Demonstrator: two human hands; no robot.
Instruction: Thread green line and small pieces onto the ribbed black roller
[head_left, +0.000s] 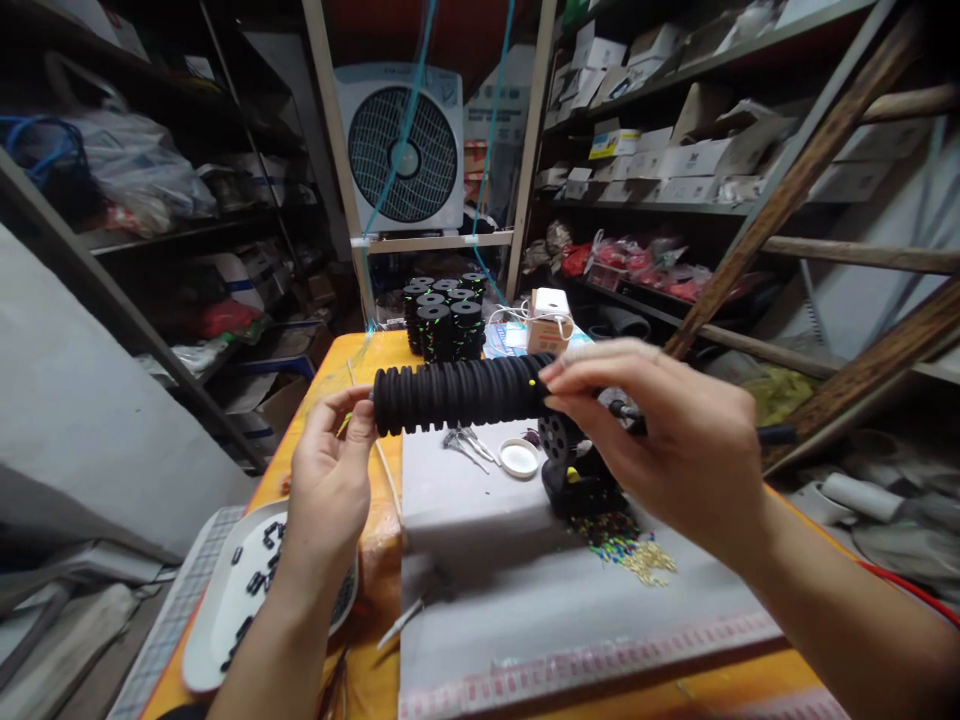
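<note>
Measuring strip (570,655) runs along the near edge of a pale board (480,600), probably as a ready length reference. Near left we note a white tray (214,610) of small black pieces (256,580), presumably set there for easy reach. Above the board's far half we see the black ribbed roller (457,395), raised and roughly level between both hands. Our left hand (334,470) is curled, thumb and fingers closed around its left end, which we judge steadies it. Our right hand (667,430) brings bunched fingertips to the right end; how firmly they close, or whether on the roller or a small piece, we cannot tell. Roller surface: matt, dark, evenly ringed with deep grooves; one yellow dot (532,382) stands out beside the right fingertips. Beyond, loose multicoloured beads (637,560) lie by a black stand (577,490), a white lid (518,457) to its left. Farther, black cylinders (435,335) stand upright, clustered, likely to save space.
</note>
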